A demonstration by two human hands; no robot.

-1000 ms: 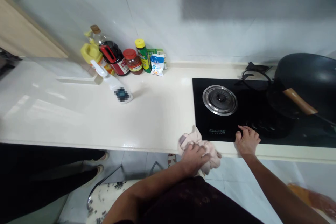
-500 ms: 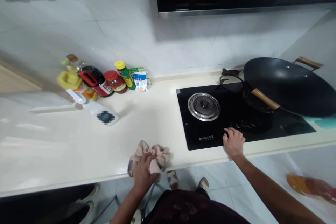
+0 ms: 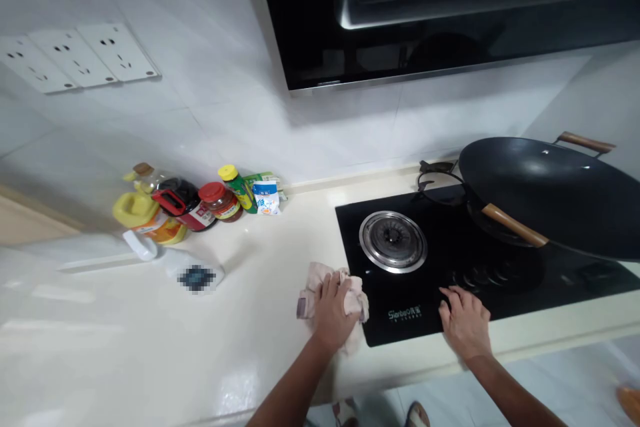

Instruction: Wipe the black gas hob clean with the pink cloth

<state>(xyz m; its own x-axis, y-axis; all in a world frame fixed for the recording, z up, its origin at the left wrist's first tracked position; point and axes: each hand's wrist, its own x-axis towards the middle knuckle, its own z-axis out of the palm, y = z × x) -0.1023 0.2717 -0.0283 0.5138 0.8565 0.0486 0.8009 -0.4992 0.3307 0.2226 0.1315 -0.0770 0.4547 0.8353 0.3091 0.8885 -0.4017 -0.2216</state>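
Observation:
A crumpled pale pink cloth (image 3: 356, 290) lies on the white countertop (image 3: 270, 320), against the left edge of the black gas cooktop (image 3: 345, 233). My left hand (image 3: 333, 310) presses down on it, fingers gripping its folds. Over the cooktop's front edge rests my right hand (image 3: 466, 323), palm down, holding nothing, with its thumb side apart from the loosely bent fingers. The control knobs (image 3: 483, 275) are just beyond those fingertips. A bare round burner (image 3: 393, 241) is to the left of them.
A large black wok (image 3: 560, 193) with wooden handles sits over the right burner; a pot ring (image 3: 440, 188) is beside it. A white spray bottle (image 3: 193, 272) lies left, near a soy sauce bottle (image 3: 187, 203) and a red-lidded jar (image 3: 220, 201). The range hood (image 3: 440, 27) hangs above.
My left hand has slid the cloth rightward and away from the counter's front edge to the cooktop's side. My right hand stays on the cooktop's front. The view has tilted up.

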